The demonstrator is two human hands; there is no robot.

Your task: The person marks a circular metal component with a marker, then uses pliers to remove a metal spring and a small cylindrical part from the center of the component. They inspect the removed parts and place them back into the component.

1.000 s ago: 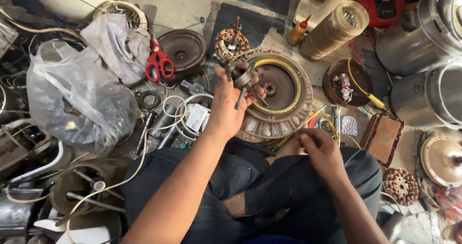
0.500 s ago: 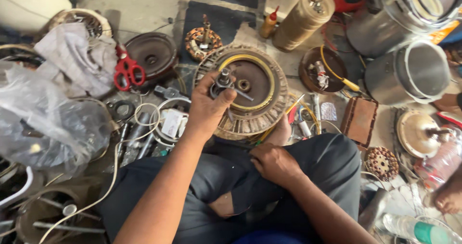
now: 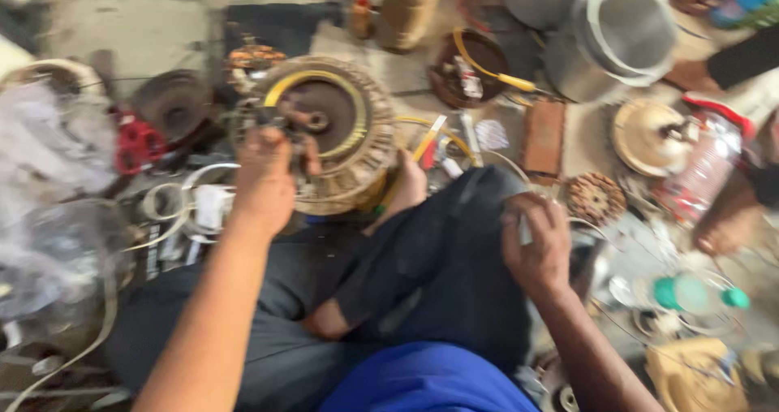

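Observation:
The picture is blurred by motion. My left hand [image 3: 264, 181] grips a small metal shaft part [image 3: 299, 124] held over the centre of a large round wound motor stator [image 3: 357, 148] that lies on the floor in front of my crossed legs. My right hand [image 3: 537, 245] rests on my right knee, fingers curled around something small and pale that I cannot make out. My bare foot [image 3: 410, 189] touches the stator's near edge.
Red scissors [image 3: 138, 144] and a dark round disc [image 3: 172, 103] lie at left beside plastic bags [image 3: 49, 209]. Metal pots [image 3: 621, 26], a brown block [image 3: 542, 136], a small wound coil [image 3: 596, 197], a green-capped bottle [image 3: 690, 294] and another person's foot [image 3: 730, 221] are at right.
The view has swung right and down. My right hand has moved from the floor by the stator to my right knee. My left hand stays on the shaft part over the stator.

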